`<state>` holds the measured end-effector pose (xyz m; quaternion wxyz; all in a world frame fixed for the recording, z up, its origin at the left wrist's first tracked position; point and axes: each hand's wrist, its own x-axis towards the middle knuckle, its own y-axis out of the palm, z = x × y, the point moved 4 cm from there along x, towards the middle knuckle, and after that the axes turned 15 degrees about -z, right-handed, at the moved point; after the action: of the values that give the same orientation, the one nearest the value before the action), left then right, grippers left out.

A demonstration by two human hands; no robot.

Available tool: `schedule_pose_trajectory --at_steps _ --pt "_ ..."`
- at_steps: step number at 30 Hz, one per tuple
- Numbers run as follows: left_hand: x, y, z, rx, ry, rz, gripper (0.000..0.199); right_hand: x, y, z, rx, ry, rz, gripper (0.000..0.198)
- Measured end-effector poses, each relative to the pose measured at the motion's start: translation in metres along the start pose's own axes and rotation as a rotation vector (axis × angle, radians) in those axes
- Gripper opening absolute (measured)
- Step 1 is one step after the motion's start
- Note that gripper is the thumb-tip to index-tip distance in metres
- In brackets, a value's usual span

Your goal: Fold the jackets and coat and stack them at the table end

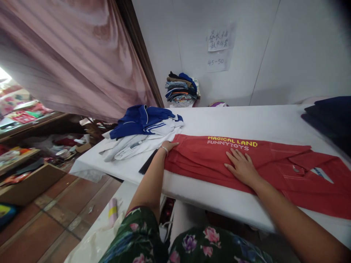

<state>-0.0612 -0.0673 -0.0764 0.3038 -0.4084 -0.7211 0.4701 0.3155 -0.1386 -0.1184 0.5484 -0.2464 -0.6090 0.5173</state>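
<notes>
A red collared shirt (203, 157) lies folded lengthwise along the front of the white table, with yellow and white lettering on its upper side. Its collar and a pale label are toward the right. My right hand (241, 166) rests flat on the fabric just below the lettering, fingers spread. At the shirt's left end, my left hand (170, 146) lies on the edge with its fingers stretched out; a bracelet circles that wrist. Beside the left forearm is a flat black item (148, 162), partly hidden by the arm.
Blue and white clothes (145, 124) lie loosely at the table's left end. A stack of folded clothes (182, 89) stands by the back wall, and dark folded fabric (329, 117) lies at the right. A pink curtain (95, 54) hangs at left, above cluttered shelves (35, 155).
</notes>
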Motion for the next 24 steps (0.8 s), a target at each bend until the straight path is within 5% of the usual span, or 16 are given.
schedule_pose_trajectory --at_steps 6,13,20,24 --pt "-0.004 -0.008 -0.007 -0.020 0.085 0.021 0.053 -0.001 0.003 -0.001 0.006 -0.011 -0.028 0.057" --pt "-0.026 -0.008 -0.035 0.163 0.194 -0.122 0.035 -0.001 0.001 -0.001 -0.003 -0.004 -0.019 0.057" --pt "-0.108 -0.002 -0.078 0.294 0.495 -0.337 0.045 -0.002 0.002 -0.002 -0.001 -0.011 -0.018 0.057" --pt "-0.151 0.019 -0.088 0.300 0.626 -0.346 0.051 -0.002 0.003 -0.003 0.010 -0.011 -0.026 0.058"
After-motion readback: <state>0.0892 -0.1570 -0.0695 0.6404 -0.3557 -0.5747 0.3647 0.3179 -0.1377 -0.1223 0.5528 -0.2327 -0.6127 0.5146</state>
